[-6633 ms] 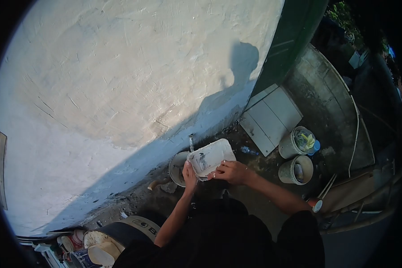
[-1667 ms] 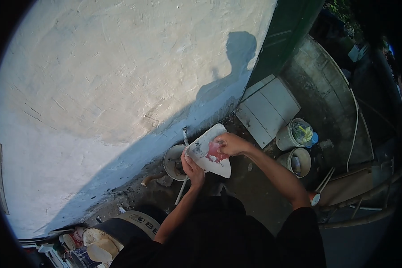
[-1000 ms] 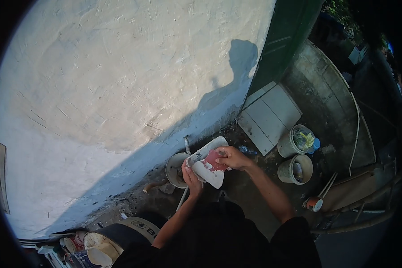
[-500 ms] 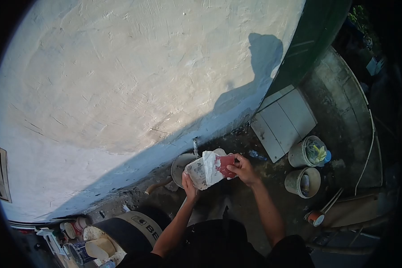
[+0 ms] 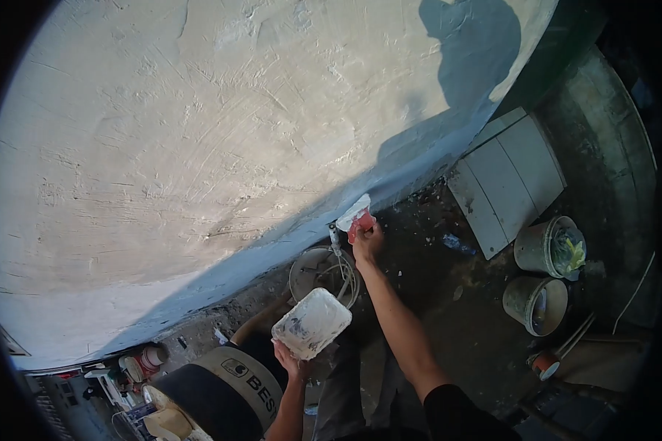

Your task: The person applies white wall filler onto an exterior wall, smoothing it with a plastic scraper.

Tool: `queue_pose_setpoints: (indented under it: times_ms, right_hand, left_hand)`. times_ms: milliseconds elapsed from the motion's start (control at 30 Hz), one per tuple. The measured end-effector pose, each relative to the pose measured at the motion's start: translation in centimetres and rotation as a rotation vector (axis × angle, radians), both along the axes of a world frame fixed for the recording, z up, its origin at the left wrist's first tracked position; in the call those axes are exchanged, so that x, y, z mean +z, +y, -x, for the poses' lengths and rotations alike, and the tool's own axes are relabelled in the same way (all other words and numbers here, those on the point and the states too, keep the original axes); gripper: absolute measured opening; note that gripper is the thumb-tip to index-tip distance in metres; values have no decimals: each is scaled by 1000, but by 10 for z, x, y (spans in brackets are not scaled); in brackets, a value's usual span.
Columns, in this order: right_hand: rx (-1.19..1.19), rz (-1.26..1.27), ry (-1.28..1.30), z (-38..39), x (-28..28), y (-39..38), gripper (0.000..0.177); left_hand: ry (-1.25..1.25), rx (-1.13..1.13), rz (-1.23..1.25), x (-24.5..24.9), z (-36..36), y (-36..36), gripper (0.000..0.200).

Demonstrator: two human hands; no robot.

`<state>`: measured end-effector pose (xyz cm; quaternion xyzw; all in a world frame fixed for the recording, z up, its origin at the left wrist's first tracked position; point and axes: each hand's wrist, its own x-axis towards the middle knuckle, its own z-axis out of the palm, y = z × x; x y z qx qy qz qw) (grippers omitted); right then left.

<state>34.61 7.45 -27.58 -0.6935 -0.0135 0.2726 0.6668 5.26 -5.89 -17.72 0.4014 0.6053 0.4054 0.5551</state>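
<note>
My left hand [image 5: 290,360] grips the lower left edge of a rectangular plastic tub [image 5: 312,323], its inside smeared with white putty. Up and to the right, my right hand [image 5: 368,241] is closed on a red putty spreader [image 5: 360,225]. White putty [image 5: 355,210] sits thick along the spreader's far edge. That edge is close to the foot of the plastered wall [image 5: 221,140]; whether it touches cannot be told. Below the spreader, a short pipe [image 5: 335,239] stands out from the wall.
A round bucket with a coiled hose [image 5: 344,283] stands behind the tub. To the left is a dark drum [image 5: 221,389] with containers on it. Pale panels [image 5: 507,184] lean at the right, near two buckets [image 5: 526,250] [image 5: 518,305] and an orange-red can [image 5: 544,364].
My right hand has carried the spreader from the tub up to the wall's base, with putty on it. My left hand and the tub have moved lower. The view has shifted closer to the wall.
</note>
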Motion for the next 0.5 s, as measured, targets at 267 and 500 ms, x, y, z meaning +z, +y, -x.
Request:
queue_pose_setpoints:
  times_ms: [267, 500]
  right_hand:
    - [113, 3, -173, 40, 99, 57, 16]
    - [141, -151, -178, 39, 124, -9, 18]
  left_hand:
    - [797, -348, -255, -14, 68, -30, 52]
    - [984, -463, -257, 1, 61, -21, 91]
